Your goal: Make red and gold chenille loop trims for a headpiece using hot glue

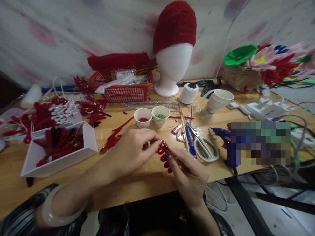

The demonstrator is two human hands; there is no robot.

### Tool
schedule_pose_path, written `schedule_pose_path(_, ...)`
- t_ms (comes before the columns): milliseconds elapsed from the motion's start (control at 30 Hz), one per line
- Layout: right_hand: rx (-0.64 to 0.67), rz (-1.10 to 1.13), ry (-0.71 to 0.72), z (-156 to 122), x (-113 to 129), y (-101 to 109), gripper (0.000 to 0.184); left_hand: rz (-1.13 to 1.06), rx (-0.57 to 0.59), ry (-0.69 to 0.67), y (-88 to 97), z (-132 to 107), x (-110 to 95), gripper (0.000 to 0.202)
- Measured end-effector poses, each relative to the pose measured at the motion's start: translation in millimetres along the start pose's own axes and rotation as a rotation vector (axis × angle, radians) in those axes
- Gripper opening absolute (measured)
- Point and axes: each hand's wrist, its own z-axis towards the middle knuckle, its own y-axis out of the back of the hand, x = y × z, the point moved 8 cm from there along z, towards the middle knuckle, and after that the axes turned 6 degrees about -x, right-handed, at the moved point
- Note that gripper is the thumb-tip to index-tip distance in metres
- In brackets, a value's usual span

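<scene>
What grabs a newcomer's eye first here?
Probably the white mannequin head in its red cap, standing tall at the back of the table, near the middle. Next, the bright flowers at the back right. Front and center, the left hand and right hand pinch a small red looped piece.

A pale, blotched wall is set behind a wooden work table.
The wall (118, 32) is marked with blurred pink (42, 32) and purple blotches (235, 8) and crossed at right by 1 thin cord (224, 49). The light-grained tabletop (145, 180) is lit softly; the far-left corner (7, 88) is left in shadow. At lower right, dark frame bars (242, 203) are seen above pale floor (278, 214).
</scene>
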Motion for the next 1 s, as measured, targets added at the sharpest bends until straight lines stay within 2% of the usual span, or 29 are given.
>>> schedule_pose_path(267, -0.066, 0.042, -0.061, -0.1, -4.6, 6.3, 0.025, -0.043, -0.011, -0.082, -4.4, -8.5, -7.6, 0.02)
schedule_pose_path(433, -0.067, -0.017, -0.005, -1.3, -3.3, 8.8, 0.03, -0.038, -0.022, -0.121, -9.1, -9.8, -14.2, 0.025)
schedule_pose_path(600, -0.105, -0.025, 0.075, 0.0, 1.7, 11.8, 0.032, 0.015, -0.135, -0.18, -9.9, -12.7, -23.6, 0.027)
schedule_pose_path(700, -0.117, -0.033, 0.113, -0.6, 4.4, 13.2, 0.033, 0.021, -0.165, -0.192, -11.6, -13.1, -26.8, 0.024)
schedule_pose_path(867, -0.123, -0.02, 0.097, -1.6, 3.5, 13.3, 0.034, -0.031, -0.18, -0.154, -13.2, -12.0, -26.0, 0.022)
schedule_pose_path(1000, -0.13, -0.016, 0.089, -0.1, 4.7, 13.3, 0.035, -0.106, -0.142, -0.084, -14.4, -10.0, -19.8, 0.023)
